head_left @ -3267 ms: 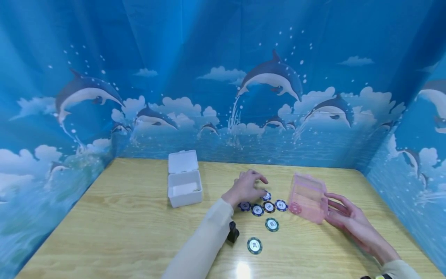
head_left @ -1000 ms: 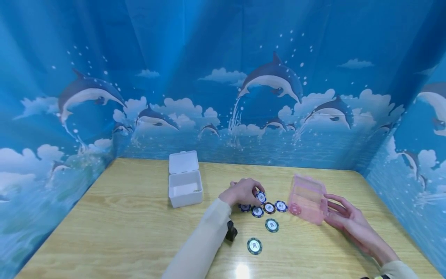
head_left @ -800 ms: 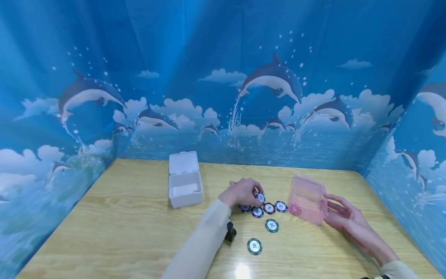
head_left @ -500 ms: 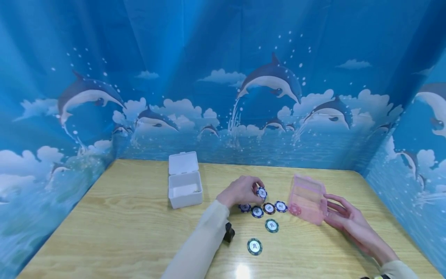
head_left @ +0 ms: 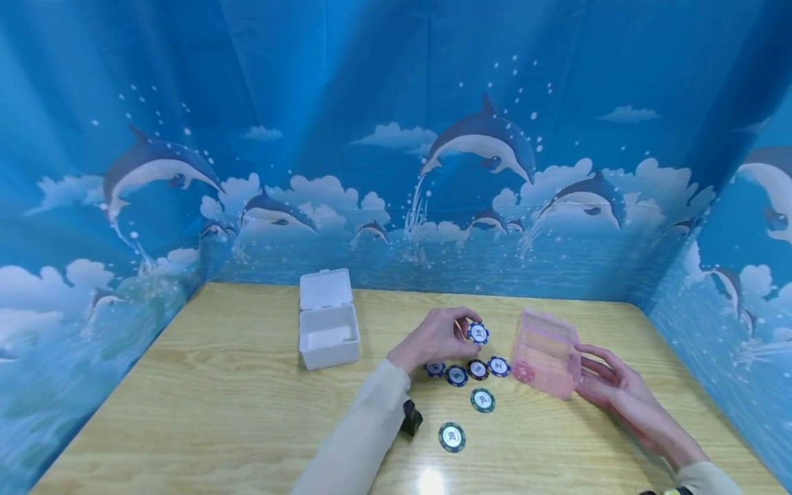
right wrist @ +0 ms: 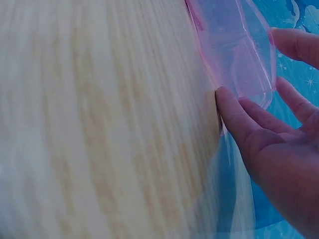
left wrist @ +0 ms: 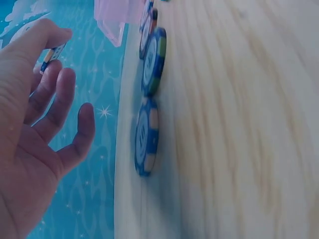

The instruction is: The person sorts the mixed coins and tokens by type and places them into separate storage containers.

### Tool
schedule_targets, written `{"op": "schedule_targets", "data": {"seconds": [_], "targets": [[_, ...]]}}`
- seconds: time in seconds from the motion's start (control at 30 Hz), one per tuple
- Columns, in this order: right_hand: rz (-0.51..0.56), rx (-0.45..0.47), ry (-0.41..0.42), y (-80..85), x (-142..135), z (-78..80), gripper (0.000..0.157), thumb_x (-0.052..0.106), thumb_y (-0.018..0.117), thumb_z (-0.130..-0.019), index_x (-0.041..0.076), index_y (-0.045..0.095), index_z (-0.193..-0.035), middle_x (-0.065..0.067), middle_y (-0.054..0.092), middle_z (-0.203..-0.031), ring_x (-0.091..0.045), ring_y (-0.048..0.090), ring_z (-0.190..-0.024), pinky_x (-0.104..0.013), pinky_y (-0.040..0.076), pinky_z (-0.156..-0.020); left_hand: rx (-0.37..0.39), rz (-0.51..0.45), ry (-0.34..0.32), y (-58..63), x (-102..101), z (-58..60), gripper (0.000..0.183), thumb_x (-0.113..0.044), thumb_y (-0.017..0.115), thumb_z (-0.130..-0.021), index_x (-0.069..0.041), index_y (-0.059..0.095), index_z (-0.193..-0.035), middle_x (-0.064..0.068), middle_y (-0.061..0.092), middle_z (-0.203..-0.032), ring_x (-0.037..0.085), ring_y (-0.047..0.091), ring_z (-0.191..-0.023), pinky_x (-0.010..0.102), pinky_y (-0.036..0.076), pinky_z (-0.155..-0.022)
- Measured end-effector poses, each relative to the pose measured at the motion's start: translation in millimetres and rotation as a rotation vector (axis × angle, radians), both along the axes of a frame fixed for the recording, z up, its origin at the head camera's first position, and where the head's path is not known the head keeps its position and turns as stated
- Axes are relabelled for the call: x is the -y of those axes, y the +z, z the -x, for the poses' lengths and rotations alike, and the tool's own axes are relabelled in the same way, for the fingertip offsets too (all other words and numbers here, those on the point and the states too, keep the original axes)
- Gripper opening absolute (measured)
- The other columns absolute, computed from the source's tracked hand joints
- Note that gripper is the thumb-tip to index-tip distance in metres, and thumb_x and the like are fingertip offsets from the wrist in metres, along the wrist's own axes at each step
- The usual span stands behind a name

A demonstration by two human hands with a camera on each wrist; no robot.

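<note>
In the head view my left hand [head_left: 439, 337] pinches a blue-and-white poker chip [head_left: 478, 333] marked 10 between thumb and fingers, raised above the table. The left wrist view shows the same chip [left wrist: 53, 56] edge-on at the fingertips. Below it lies a row of chips: two blue ones [head_left: 456, 375] at left, a dark chip [head_left: 478, 369] with orange marks, and another blue chip [head_left: 498, 366]. My right hand [head_left: 625, 388] rests against the right side of a clear pink box [head_left: 547, 344], fingers extended along its wall. A reddish chip [head_left: 524, 371] shows inside the box.
Two green chips [head_left: 482, 399] lie nearer the front, one behind the other. A white box [head_left: 328, 335] with its lid raised stands at the back left, with a small item inside. A blue dolphin curtain [head_left: 371, 137] hangs behind the wooden table [head_left: 235, 399].
My left hand has picked up the blue chip from behind the row, then lifted it and moved it right toward the pink box. The right hand stays against the box.
</note>
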State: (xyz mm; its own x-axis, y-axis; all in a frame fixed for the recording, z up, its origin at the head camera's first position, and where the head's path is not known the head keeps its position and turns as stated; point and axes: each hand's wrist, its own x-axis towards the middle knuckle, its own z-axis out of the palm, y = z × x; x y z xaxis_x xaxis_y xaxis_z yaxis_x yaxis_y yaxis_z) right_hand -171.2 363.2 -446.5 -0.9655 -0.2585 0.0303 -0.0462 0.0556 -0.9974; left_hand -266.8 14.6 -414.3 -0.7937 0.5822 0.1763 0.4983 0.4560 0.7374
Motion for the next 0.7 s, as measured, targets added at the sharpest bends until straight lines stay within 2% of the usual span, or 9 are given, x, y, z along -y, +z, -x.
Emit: {"op": "schedule_targets", "data": {"seconds": [0.17, 0.47, 0.7], "targets": [[-0.038, 0.005, -0.006, 0.4, -0.1, -0.6, 0.058, -0.001, 0.057, -0.101, 0.01, 0.036, -0.153, 0.024, 0.059, -0.131, 0.01, 0.059, -0.119, -0.019, 0.058, -0.091, -0.021, -0.039, -0.005, 0.5, -9.3, -3.4, 0.045, -0.026, 0.08, -0.086, -0.015, 0.067, -0.129, -0.006, 0.063, -0.089, 0.001, 0.059, -0.072, 0.015, 0.053, -0.065], [-0.05, 0.004, -0.002, 1.2, -1.5, 0.3, 0.059, 0.0, 0.057, -0.101, 0.009, 0.034, -0.154, 0.024, 0.058, -0.132, 0.01, 0.058, -0.119, -0.02, 0.058, -0.091, 0.014, -0.084, -0.022, -0.3, -35.8, -10.7, 0.045, -0.029, 0.081, -0.086, -0.017, 0.068, -0.126, -0.009, 0.063, -0.089, 0.0, 0.06, -0.071, 0.016, 0.054, -0.063], [-0.047, 0.013, -0.015, 0.5, -1.3, 1.2, 0.055, 0.0, 0.055, -0.102, 0.017, 0.038, -0.152, 0.025, 0.059, -0.13, 0.011, 0.058, -0.118, -0.018, 0.058, -0.09, 0.078, -0.11, -0.03, 0.7, -56.1, -16.4, 0.04, -0.029, 0.081, -0.087, -0.019, 0.069, -0.124, -0.01, 0.061, -0.089, 0.0, 0.06, -0.071, 0.017, 0.053, -0.061]]}}
